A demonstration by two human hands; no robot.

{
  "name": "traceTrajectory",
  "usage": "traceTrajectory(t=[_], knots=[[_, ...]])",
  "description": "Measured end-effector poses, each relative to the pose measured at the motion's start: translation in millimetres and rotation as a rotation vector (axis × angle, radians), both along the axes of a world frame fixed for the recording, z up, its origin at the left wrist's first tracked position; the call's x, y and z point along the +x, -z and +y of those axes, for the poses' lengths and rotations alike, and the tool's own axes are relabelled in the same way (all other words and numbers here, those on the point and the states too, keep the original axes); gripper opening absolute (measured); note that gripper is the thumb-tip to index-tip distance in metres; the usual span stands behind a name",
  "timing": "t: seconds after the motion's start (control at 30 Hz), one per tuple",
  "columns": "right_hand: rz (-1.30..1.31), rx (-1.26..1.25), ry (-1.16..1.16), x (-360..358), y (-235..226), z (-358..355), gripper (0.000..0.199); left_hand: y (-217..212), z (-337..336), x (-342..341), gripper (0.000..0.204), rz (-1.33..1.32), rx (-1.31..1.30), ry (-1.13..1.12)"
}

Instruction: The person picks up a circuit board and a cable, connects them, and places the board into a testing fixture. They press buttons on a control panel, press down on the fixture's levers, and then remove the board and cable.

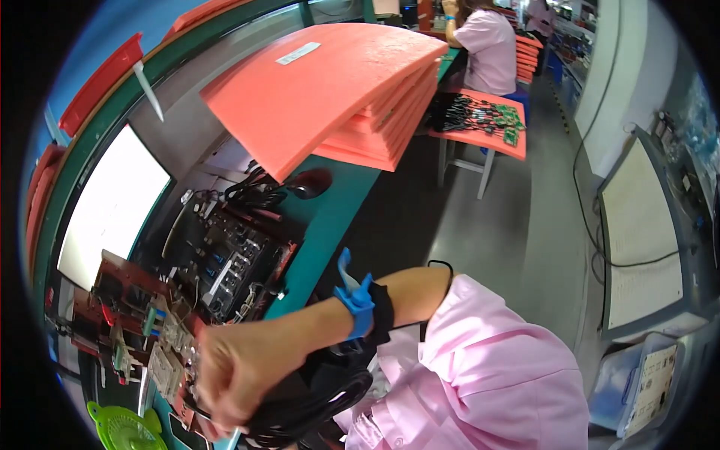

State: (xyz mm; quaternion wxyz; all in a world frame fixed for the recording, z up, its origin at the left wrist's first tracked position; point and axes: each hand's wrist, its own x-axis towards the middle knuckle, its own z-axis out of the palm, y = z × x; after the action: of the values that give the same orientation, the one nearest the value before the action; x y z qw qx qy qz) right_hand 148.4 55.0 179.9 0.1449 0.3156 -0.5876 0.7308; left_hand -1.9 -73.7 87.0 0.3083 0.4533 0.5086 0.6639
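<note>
My right hand [238,369] reaches across to the bench at the lower left, its fingers curled closed beside a metal-and-circuit-board fixture [166,358]. What the fingers hold, if anything, is hidden and slightly blurred. A blue strap [360,306] and a black band circle the wrist. Just below that forearm hangs a coiled bundle of black cable [319,409], partly covered by the hand. My left hand is not in view. A flat, dark, phone-like device [186,431] lies below the right hand.
A tall stack of orange foam sheets [330,90] stands on the green bench [304,270]. Behind the fixture is a bright screen [109,206]; a green fan [124,427] sits at lower left. Farther off, a person in pink [487,49] sits near a board-laden orange-topped table [480,135].
</note>
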Motion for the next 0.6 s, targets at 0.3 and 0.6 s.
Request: traceTrajectory(t=[0.3,0.6], knots=[[-0.289,-0.109,-0.257,28,74,24,0.008,-2,-19,-19,0.057,0.167,-0.152,0.184],[0.339,0.178,-0.312,9,64,28,0.012,51,63,86,0.086,-0.708,-0.299,0.117]])
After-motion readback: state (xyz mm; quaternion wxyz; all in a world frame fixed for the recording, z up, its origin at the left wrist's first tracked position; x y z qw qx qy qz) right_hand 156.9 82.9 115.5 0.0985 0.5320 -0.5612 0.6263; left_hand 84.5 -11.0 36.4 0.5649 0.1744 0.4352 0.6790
